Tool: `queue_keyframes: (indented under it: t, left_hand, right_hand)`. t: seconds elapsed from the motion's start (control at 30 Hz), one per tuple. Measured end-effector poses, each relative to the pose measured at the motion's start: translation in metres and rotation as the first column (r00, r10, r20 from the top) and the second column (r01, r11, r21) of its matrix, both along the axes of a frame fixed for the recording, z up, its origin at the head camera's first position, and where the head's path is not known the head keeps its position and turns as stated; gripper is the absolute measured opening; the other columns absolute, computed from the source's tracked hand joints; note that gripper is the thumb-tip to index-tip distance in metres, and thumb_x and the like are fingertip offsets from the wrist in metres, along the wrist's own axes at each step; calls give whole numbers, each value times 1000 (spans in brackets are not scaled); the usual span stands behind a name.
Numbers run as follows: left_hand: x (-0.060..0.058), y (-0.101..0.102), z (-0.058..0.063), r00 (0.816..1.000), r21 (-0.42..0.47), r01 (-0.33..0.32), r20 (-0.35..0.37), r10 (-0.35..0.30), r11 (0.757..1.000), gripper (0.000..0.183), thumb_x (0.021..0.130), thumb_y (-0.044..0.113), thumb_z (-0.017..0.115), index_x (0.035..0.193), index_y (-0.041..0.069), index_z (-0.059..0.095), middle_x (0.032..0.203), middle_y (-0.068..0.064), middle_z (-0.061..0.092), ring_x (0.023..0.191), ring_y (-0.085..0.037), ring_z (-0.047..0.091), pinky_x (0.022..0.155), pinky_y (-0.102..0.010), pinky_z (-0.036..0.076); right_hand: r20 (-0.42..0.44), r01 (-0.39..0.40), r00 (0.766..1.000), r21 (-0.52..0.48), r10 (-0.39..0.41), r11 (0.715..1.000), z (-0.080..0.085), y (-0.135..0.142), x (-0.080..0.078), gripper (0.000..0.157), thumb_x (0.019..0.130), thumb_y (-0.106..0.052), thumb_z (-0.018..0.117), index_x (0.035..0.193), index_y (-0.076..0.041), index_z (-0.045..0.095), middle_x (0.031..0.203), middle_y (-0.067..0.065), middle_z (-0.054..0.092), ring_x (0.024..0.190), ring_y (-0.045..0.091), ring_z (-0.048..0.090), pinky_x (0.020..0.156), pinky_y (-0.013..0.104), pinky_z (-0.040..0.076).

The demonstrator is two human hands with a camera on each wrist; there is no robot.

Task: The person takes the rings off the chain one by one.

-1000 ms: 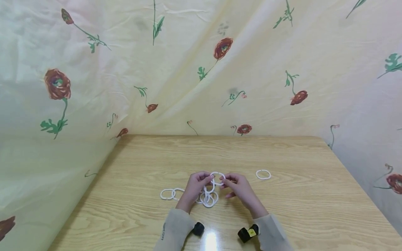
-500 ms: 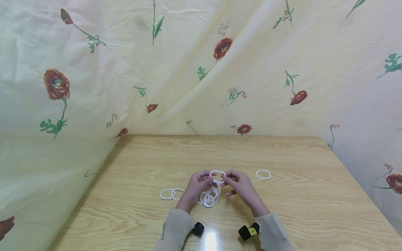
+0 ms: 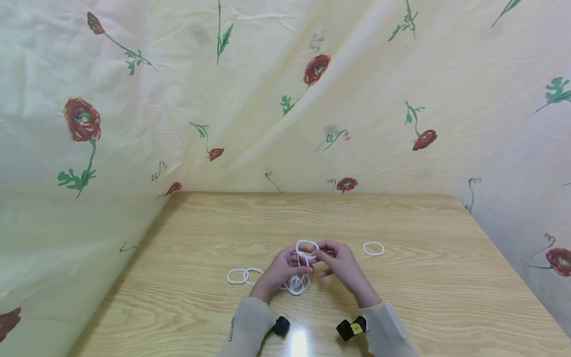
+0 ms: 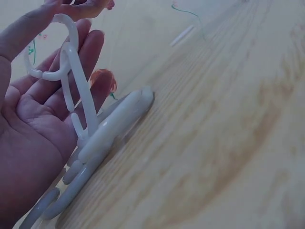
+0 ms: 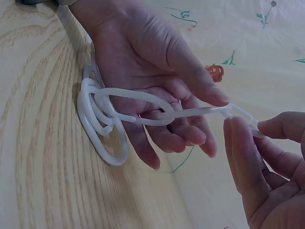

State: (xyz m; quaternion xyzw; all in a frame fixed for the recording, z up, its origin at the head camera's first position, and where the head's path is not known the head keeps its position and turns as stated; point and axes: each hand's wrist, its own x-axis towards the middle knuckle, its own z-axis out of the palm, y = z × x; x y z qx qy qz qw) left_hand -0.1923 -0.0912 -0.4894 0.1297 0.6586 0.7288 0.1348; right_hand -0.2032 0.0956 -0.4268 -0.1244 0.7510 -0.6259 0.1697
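Observation:
My right hand [image 3: 341,262] pinches a white oval plastic chain link [image 4: 72,29] between thumb and fingers, raised above the table. My left hand [image 3: 282,270] has its fingers loosely extended behind that link, its palm facing the chain; its thumb lies lower, away from the link in the head view. From the held link a second link [image 4: 84,90] hangs down to a heap of joined links [image 5: 86,112] on the wood. Two more joined links [image 3: 228,276] show to the left of my left wrist, the chain partly hidden by the forearm.
One loose white link [image 3: 364,248] lies alone on the wooden table [image 3: 424,223], right of my hands. Flower-printed cloth [image 3: 250,99] hangs behind the table and along its sides. Black wrist cameras [image 3: 281,326] sit at both cuffs.
My left fingers have let go of the top link and spread behind it, the thumb dropping lower. My right hand has kept hold, and the link has shifted slightly up and left.

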Motion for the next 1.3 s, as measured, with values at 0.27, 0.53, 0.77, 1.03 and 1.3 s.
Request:
queue_keyframes:
  t: [0.27, 0.53, 0.77, 1.03, 1.3]
  left_hand:
    - [1, 1, 2, 1000, -36, -3, -24, 2, 999, 45, 84, 0, 71, 125, -5, 51, 79, 11, 61, 71, -1, 60, 65, -15, 50]
    - [0, 1, 1, 999, -8, -48, 18, 48, 999, 41, 86, -3, 66, 122, -10, 47, 77, 11, 60, 72, -3, 63, 70, -15, 54]
    - [-1, 1, 0, 997, 71, -74, 31, 72, 995, 41, 90, -3, 62, 126, -14, 45, 84, 10, 61, 81, -5, 66, 80, -20, 57]
    - [-2, 2, 2, 991, 130, -130, 54, 124, 983, 44, 91, -4, 60, 129, -16, 43, 91, 8, 63, 84, -5, 67, 83, -21, 58]
    - [-1, 2, 3, 976, 158, -214, 66, 206, 964, 42, 90, -4, 59, 126, -19, 44, 100, -1, 63, 86, -6, 67, 86, -23, 58]
  right_hand:
    - [-2, 56, 998, -18, -56, 998, -1, 0, 0, 30, 97, -10, 56, 118, 12, 56, 109, 19, 65, 88, 12, 66, 63, 29, 61]
    - [35, 176, 984, -65, -174, 982, -3, 0, -3, 28, 97, -8, 55, 116, 12, 57, 105, 14, 68, 81, 5, 66, 61, 30, 61]
    - [61, 230, 973, -103, -225, 968, -4, 2, -4, 27, 98, -8, 54, 114, 13, 56, 95, 7, 68, 78, 5, 66, 63, 34, 62]
    - [63, 248, 968, -107, -242, 963, -5, 4, -5, 26, 98, -7, 53, 114, 14, 55, 94, 6, 68, 77, 6, 66, 60, 29, 61]
    - [56, 260, 965, -112, -255, 959, -6, 5, -6, 25, 97, -5, 53, 113, 14, 55, 90, 4, 67, 76, 6, 65, 59, 27, 60]
